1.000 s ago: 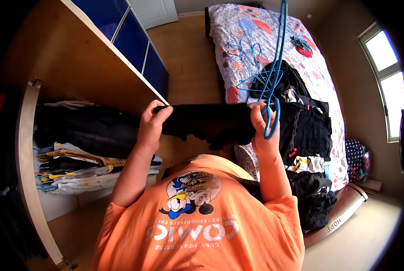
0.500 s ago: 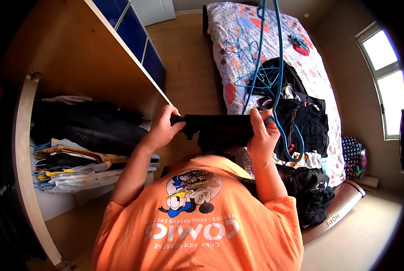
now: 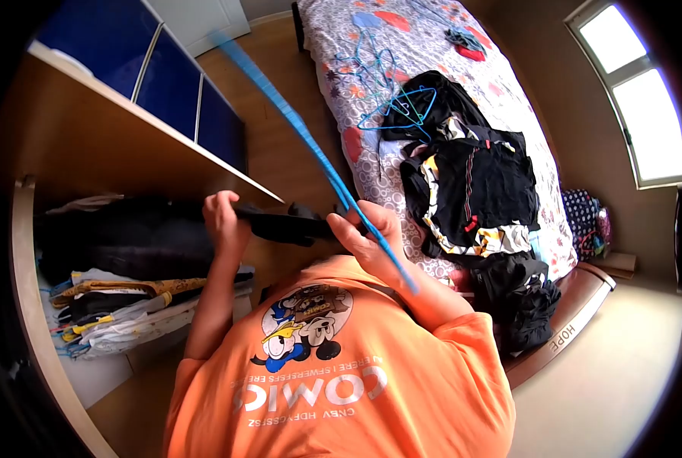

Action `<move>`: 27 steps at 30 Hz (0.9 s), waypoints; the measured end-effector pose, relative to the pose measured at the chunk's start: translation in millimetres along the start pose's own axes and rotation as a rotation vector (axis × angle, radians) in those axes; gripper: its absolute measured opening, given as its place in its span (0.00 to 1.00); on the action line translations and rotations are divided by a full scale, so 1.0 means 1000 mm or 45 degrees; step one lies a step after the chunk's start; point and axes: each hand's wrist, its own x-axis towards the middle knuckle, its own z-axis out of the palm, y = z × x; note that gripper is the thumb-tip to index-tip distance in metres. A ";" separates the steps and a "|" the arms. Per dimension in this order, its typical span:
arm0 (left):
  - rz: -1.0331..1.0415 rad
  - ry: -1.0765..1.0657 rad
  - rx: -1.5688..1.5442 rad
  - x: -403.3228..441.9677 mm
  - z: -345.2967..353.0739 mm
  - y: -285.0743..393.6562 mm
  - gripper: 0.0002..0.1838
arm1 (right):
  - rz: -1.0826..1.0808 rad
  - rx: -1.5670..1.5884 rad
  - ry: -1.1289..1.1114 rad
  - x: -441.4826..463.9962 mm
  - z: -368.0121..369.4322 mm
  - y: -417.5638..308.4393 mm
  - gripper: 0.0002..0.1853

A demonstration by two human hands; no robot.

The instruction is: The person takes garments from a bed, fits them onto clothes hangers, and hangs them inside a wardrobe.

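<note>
A black garment (image 3: 284, 227) is stretched between my two hands in front of my chest; its exact kind does not show. Closed on its left end is my left hand (image 3: 225, 223), close to the cabinet door's edge. My right hand (image 3: 369, 233) pinches the other end. Through that same hand passes a blue clothes hanger (image 3: 299, 130), seen edge-on and slanting from upper left to lower right, blurred at its ends. Part of the garment is hidden by my fingers.
The open wooden cabinet door (image 3: 127, 160) stands at left, above hanging clothes (image 3: 120, 305). On the right, a flowered bed (image 3: 341, 84) bears black clothes (image 3: 501, 183) and several blue hangers (image 3: 402, 107). Blue-fronted cabinets (image 3: 169, 76) and a window (image 3: 642, 107) lie farther off.
The hanger has swung from hanging upright on the right to a slant across the view. My hands and the garment have shifted left, and the garment now looks narrower. My view has turned right.
</note>
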 end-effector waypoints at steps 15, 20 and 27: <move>-0.810 -0.811 -1.582 0.020 -0.011 0.069 0.21 | -0.035 -0.213 0.061 -0.005 -0.038 0.015 0.18; -0.357 -1.356 -1.468 -0.008 0.025 0.109 0.46 | 0.121 0.094 -0.264 -0.017 -0.023 0.022 0.18; -0.420 -1.676 -1.512 -0.011 0.012 0.120 0.23 | -0.223 -0.064 -0.156 -0.023 -0.025 0.035 0.17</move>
